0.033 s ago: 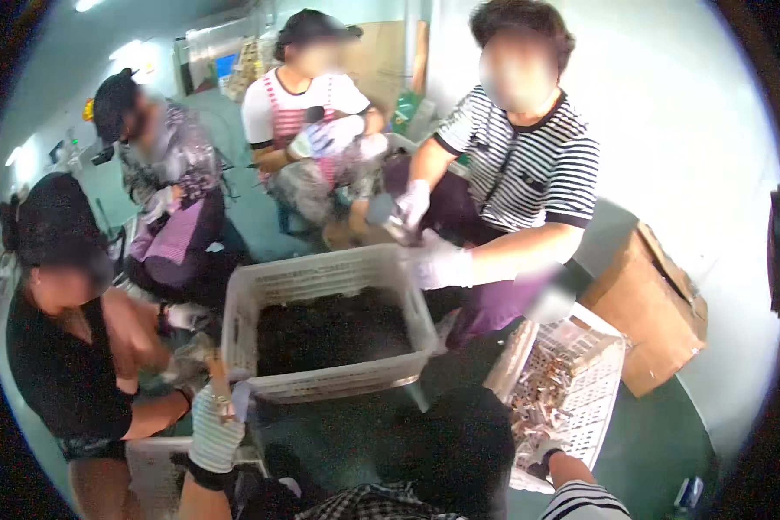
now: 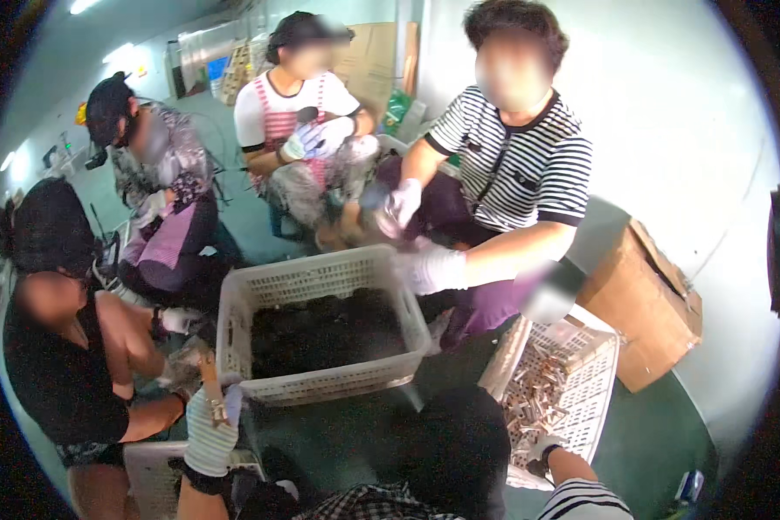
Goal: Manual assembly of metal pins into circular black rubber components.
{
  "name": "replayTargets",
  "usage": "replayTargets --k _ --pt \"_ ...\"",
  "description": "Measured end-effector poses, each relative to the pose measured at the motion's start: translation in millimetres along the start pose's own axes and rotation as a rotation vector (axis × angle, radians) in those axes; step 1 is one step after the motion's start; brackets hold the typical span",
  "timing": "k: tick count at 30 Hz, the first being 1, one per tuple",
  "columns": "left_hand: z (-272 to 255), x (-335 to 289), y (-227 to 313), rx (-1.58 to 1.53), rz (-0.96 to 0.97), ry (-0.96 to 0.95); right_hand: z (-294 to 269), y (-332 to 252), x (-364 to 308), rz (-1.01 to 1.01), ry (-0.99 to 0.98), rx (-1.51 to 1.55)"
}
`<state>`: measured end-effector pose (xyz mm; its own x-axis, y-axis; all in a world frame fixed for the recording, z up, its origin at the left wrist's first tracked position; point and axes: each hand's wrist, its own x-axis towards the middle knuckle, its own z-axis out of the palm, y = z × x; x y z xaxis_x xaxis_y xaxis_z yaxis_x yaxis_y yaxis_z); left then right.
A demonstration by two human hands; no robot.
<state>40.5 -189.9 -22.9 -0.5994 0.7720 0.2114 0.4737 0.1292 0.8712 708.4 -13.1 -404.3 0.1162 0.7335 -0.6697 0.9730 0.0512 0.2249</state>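
My left hand (image 2: 215,425), in a pale striped glove with a dark cuff, is raised beside the near left corner of a white crate (image 2: 321,392). Its fingers are closed round a small brownish piece (image 2: 219,409), whose kind is unclear. Dark lumps (image 2: 325,338) fill the bottom of that crate. On the right, my gloved right hand (image 2: 542,451) reaches into the near end of a white slotted basket (image 2: 591,381). Many small brown-and-pale clip-like pieces (image 2: 537,394) lie loose in it. The right fingers are partly hidden and too blurred to read.
Across the crate sits a person in a striped top (image 2: 520,165), gloved hands above its far right corner. A person in black (image 2: 69,364) works close on my left; two more sit behind. A cardboard box (image 2: 646,312) stands beyond the basket. Another white crate (image 2: 152,477) is at lower left.
The view has shifted slightly. My hands keep nearly the same places. The head of the person on my left has turned a little, and the striped-top person's hands have moved slightly.
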Motion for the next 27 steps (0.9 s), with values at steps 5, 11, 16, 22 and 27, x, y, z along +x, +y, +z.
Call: replayTargets --k 5,11,16,22,27 --pt "-32 10 -38 0.015 0.031 -0.037 -64 -21 -47 -0.050 0.081 0.265" --pt "-64 17 -53 -0.002 0.071 0.048 -147 -33 -106 -0.186 0.385 0.331" --pt "-90 23 -57 0.036 0.051 0.037 -229 -65 -184 -0.293 0.779 0.657" --pt "-93 15 -54 -0.131 0.088 0.051 -350 -128 -253 -0.818 0.212 1.915" --pt "-89 7 -60 -0.288 0.031 0.088 -388 -246 -332 -1.147 0.550 0.758"
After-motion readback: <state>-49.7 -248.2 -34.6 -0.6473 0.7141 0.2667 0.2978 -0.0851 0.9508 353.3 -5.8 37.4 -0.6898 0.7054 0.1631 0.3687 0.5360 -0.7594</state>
